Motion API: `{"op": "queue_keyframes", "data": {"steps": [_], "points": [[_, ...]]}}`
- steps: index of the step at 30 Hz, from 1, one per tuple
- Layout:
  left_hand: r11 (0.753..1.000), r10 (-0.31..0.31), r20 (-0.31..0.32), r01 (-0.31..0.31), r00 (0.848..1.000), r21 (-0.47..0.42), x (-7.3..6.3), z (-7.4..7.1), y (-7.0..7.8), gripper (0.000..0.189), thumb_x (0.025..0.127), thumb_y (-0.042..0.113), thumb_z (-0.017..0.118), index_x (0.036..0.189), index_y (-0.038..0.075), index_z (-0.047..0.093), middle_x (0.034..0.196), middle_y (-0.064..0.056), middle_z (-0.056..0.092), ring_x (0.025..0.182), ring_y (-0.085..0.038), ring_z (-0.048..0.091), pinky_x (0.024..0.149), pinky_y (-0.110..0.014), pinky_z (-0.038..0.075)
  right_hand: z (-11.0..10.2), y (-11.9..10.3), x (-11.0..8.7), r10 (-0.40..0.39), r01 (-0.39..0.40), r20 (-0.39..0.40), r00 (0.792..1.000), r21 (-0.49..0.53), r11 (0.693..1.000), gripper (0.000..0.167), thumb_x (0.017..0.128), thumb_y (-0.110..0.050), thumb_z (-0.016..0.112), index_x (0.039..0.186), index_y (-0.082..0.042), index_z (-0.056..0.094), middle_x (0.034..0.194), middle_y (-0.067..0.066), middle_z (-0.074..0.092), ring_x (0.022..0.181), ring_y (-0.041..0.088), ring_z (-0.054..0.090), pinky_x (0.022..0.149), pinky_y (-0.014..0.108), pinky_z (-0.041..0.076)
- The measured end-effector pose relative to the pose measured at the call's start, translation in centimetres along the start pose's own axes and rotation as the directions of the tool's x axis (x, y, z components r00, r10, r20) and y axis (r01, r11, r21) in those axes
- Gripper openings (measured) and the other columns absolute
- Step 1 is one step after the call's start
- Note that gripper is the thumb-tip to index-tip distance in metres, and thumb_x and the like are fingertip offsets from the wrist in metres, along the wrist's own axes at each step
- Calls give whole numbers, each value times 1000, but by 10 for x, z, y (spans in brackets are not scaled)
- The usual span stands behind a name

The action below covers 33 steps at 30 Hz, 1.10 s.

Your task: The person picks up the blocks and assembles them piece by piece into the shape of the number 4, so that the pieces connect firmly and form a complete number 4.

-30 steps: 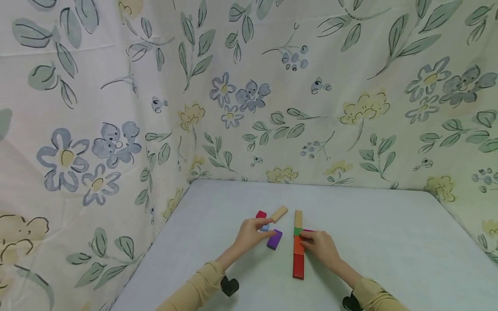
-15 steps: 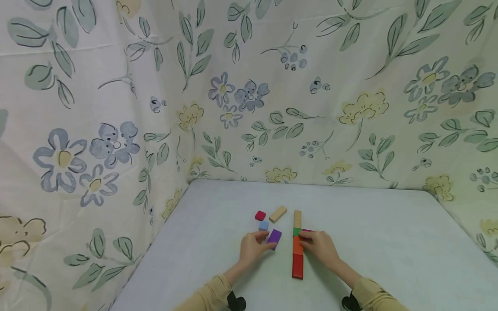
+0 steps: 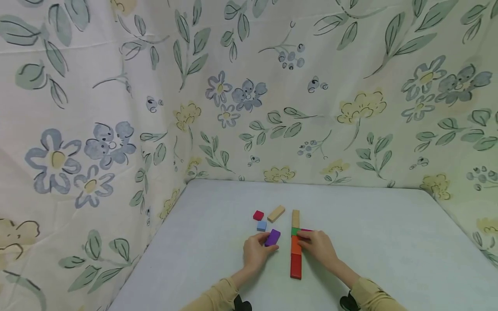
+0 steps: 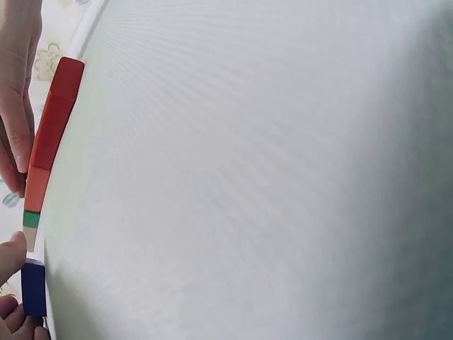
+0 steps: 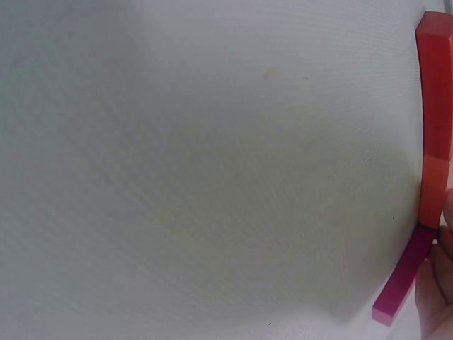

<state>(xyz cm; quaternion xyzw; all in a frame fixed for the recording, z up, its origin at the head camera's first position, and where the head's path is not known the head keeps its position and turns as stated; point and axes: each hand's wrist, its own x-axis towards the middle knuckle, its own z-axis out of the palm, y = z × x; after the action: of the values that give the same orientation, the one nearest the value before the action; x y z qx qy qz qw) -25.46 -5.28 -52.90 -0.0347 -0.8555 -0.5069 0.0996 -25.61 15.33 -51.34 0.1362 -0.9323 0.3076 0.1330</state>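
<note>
My left hand (image 3: 254, 255) pinches a purple rectangular block (image 3: 272, 238) between thumb and fingers. In the left wrist view this block (image 4: 34, 289) looks dark blue between the fingertips. My right hand (image 3: 320, 248) rests its fingertips against a row of blocks. The row has a red block (image 3: 295, 266), an orange block (image 3: 296, 245), a green block (image 3: 295, 231) and a plain wooden block (image 3: 296, 218). A magenta block (image 5: 405, 280) juts from the row beside the right fingers, which partly hide it in the head view.
Left of the row lie a small red block (image 3: 258, 215), a light blue cube (image 3: 261, 226) and a loose wooden block (image 3: 276, 214). The white table (image 3: 369, 242) extends to both sides, with floral cloth (image 3: 272, 108) behind it and at the left.
My left hand has come back from the loose wooden and light blue blocks to the purple block, which has turned slightly. The right hand stays at the row.
</note>
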Motion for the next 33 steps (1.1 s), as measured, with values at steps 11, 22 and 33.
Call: {"op": "queue_keyframes", "data": {"steps": [11,22,33], "points": [[998,-3,-9,3,1000,-57,1,-1,-2,35,68,2,82,102,0,72,98,-13,73,90,-22,70,78,-31,56,1,-1,2,7,-7,5,1000,-2,1000,25,75,-9,78,99,-4,75,93,9,75,79,17,68,67,27,52],[995,1,20,1,1000,-98,8,-8,-5,35,70,4,81,103,0,72,100,-16,72,93,-23,69,79,-30,55,0,0,2,19,-19,19,1000,5,1000,27,75,-10,77,101,-4,74,96,9,74,79,14,66,69,26,53],[980,93,90,-75,992,-186,27,-21,-5,34,72,3,80,104,-2,71,102,-17,72,97,-26,69,83,-31,54,0,1,1,20,-20,13,1000,-13,1000,25,76,-10,77,100,-4,75,95,9,75,81,16,68,70,30,53]]}}
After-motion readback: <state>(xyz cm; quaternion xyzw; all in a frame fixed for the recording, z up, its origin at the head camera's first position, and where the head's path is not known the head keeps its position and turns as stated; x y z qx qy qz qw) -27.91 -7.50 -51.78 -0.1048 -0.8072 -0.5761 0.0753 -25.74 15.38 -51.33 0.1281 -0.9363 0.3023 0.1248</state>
